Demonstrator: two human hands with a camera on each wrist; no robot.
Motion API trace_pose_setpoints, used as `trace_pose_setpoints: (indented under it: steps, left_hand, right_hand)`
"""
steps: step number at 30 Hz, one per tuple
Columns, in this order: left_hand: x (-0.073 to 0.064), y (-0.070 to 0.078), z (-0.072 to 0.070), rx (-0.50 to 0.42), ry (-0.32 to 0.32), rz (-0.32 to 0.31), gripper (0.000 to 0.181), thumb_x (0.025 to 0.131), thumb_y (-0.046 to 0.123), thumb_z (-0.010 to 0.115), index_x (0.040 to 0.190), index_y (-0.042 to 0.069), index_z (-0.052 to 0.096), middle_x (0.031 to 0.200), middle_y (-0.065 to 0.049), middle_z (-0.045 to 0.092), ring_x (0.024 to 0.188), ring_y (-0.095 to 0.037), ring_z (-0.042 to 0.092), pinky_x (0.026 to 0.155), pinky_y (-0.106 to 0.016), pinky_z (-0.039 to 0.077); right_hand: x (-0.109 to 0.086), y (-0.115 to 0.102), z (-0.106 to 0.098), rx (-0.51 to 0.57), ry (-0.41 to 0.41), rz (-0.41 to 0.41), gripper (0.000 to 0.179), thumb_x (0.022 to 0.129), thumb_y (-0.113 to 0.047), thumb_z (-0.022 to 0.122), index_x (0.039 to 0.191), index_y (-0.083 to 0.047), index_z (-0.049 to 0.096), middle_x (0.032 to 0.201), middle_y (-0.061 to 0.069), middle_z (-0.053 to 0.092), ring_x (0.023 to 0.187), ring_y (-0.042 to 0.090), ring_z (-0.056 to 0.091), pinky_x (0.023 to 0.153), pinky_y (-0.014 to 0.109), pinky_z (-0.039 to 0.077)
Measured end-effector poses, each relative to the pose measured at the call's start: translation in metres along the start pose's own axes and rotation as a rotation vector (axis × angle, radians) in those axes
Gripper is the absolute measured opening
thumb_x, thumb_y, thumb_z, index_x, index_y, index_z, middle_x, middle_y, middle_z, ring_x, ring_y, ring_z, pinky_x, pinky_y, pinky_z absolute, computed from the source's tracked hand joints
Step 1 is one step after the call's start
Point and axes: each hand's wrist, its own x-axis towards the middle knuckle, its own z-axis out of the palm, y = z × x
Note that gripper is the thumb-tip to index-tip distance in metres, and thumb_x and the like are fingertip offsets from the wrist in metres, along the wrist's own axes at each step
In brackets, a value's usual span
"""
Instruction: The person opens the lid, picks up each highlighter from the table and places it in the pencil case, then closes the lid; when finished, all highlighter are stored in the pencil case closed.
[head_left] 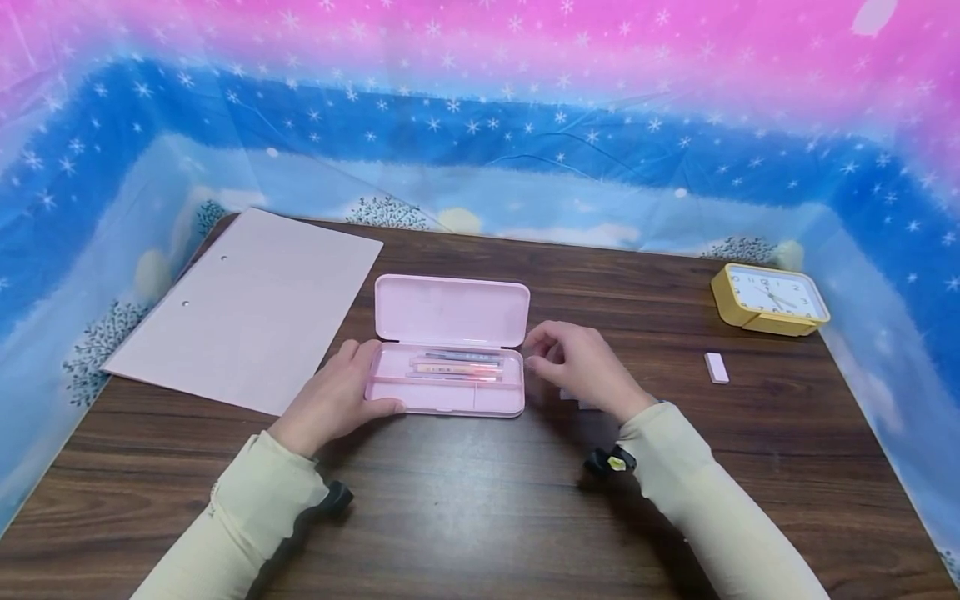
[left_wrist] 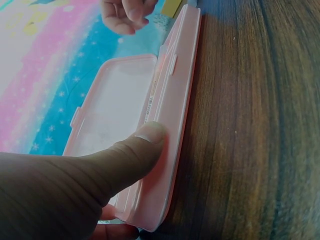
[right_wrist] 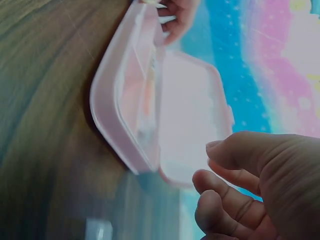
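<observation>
A pink pencil case [head_left: 420, 396] lies on the table with its lid [head_left: 452, 310] raised at the back. Several pens [head_left: 456, 367] lie in its rear compartment, while the front one is split by a small divider. My left hand [head_left: 330, 396] grips the case's left end, the thumb [left_wrist: 145, 140] pressing the front wall. Beside the right end hovers my right hand [head_left: 581, 364], its fingers loosely bent and nothing between them in the right wrist view. Below that hand a small translucent piece [right_wrist: 99, 229] lies on the table, partly hidden in the head view.
A pale pink board [head_left: 262, 308] with two rivets lies at the left, near the left hand. To the right are a small white and pink block [head_left: 716, 367] and a yellow alarm clock [head_left: 772, 300]. A snowflake-patterned cloth [head_left: 480, 125] hangs behind the wooden table [head_left: 450, 517].
</observation>
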Motion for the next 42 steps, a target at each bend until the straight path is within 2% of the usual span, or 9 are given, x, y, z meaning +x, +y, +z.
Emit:
trace_pose_setpoints:
  steps: [5, 15, 20, 28, 36, 42]
  left_hand:
    - [0.0, 0.0, 0.0, 0.001, 0.004, 0.003, 0.083, 0.075, 0.038, 0.085, 0.137, 0.0, 0.044, 0.106, -0.017, 0.052, 0.094, -0.028, 0.049, 0.082, -0.042, 0.044]
    - [0.0, 0.0, 0.001, -0.003, -0.001, 0.009, 0.083, 0.076, 0.038, 0.085, 0.136, -0.001, 0.044, 0.104, -0.016, 0.051, 0.092, -0.027, 0.047, 0.08, -0.041, 0.043]
    - [0.0, 0.0, 0.001, -0.009, 0.007, 0.015, 0.083, 0.076, 0.038, 0.085, 0.136, -0.001, 0.044, 0.104, -0.016, 0.051, 0.092, -0.027, 0.048, 0.081, -0.041, 0.044]
    - [0.0, 0.0, 0.001, -0.014, -0.004, 0.006, 0.084, 0.076, 0.038, 0.085, 0.137, -0.001, 0.043, 0.105, -0.016, 0.05, 0.092, -0.027, 0.048, 0.08, -0.041, 0.043]
    - [0.0, 0.0, 0.001, -0.014, -0.005, 0.007, 0.083, 0.076, 0.038, 0.085, 0.137, -0.001, 0.044, 0.104, -0.016, 0.051, 0.092, -0.027, 0.047, 0.08, -0.041, 0.043]
    - [0.001, 0.0, 0.0, -0.018, -0.005, 0.009, 0.084, 0.076, 0.039, 0.084, 0.138, -0.001, 0.043, 0.107, -0.016, 0.051, 0.093, -0.028, 0.048, 0.081, -0.042, 0.044]
  right_hand:
    - [-0.011, 0.013, -0.017, -0.008, 0.035, 0.016, 0.017, 0.092, -0.018, 0.067, 0.108, -0.012, 0.068, 0.09, 0.0, 0.067, 0.078, 0.016, 0.061, 0.071, 0.032, 0.05]
    - [-0.032, 0.04, -0.042, -0.038, 0.069, 0.069, 0.014, 0.094, -0.02, 0.067, 0.107, -0.017, 0.066, 0.09, 0.001, 0.067, 0.078, 0.016, 0.06, 0.071, 0.033, 0.05]
    - [-0.045, 0.054, -0.051, -0.069, 0.079, 0.102, 0.017, 0.094, -0.021, 0.067, 0.11, -0.014, 0.066, 0.092, 0.002, 0.067, 0.079, 0.017, 0.06, 0.071, 0.033, 0.049]
    - [-0.069, 0.079, -0.059, -0.095, 0.089, 0.163, 0.019, 0.094, -0.018, 0.067, 0.111, -0.011, 0.066, 0.091, 0.005, 0.068, 0.076, 0.018, 0.059, 0.062, 0.029, 0.048]
    - [-0.09, 0.102, -0.059, -0.099, 0.08, 0.235, 0.021, 0.093, -0.022, 0.069, 0.111, -0.01, 0.066, 0.091, 0.005, 0.067, 0.073, 0.017, 0.057, 0.064, 0.029, 0.047]
    - [-0.1, 0.112, -0.057, -0.094, 0.062, 0.26, 0.017, 0.092, -0.02, 0.07, 0.107, -0.013, 0.067, 0.089, 0.003, 0.065, 0.071, 0.016, 0.055, 0.064, 0.029, 0.045]
